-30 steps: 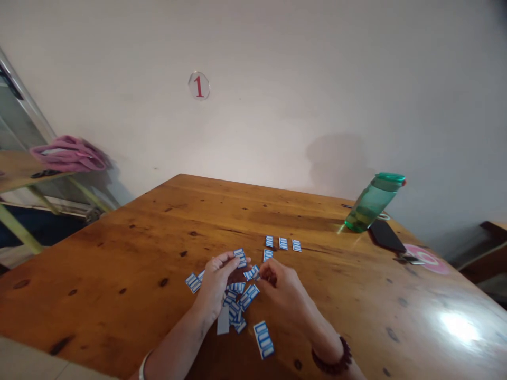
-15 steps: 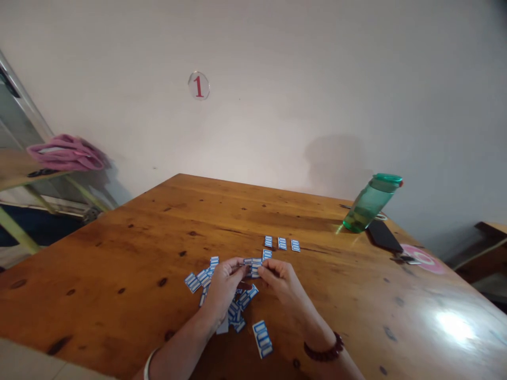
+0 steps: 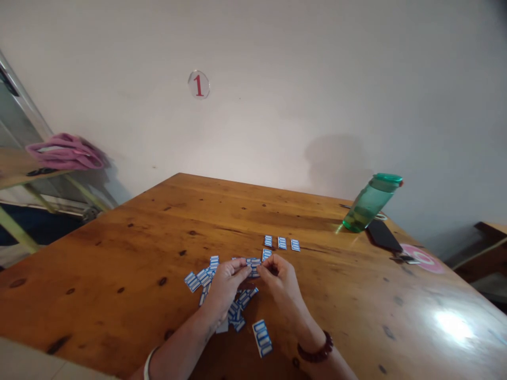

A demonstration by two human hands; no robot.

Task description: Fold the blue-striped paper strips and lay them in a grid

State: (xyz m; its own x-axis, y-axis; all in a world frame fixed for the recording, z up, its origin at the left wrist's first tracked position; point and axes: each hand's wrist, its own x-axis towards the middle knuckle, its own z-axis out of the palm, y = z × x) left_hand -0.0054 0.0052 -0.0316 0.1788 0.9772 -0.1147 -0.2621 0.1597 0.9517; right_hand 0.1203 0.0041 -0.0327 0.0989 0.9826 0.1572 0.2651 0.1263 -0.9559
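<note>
Between my two hands is a small blue-and-white sticker sheet, printed with rows of white label boxes. My left hand pinches its left side between thumb and fingers. At its right side, my right hand is closed with thumb and fingertips together at the edge. Under and around my left hand lies a loose pile of similar sheets, partly hidden by the hand and forearm. One single sheet lies nearer to me. Just beyond my right fingers is another sheet.
Farther back, three small sheets lie in a row on the wooden table. To the right stand a green water bottle, a dark flat object and a pink round mat. Pink cloth rests on a side table at left.
My right hand has shifted slightly left and up, its fingers bunching closer at the sheet's edge. My left hand stays nearly in place. The sheets on the table look unmoved.
</note>
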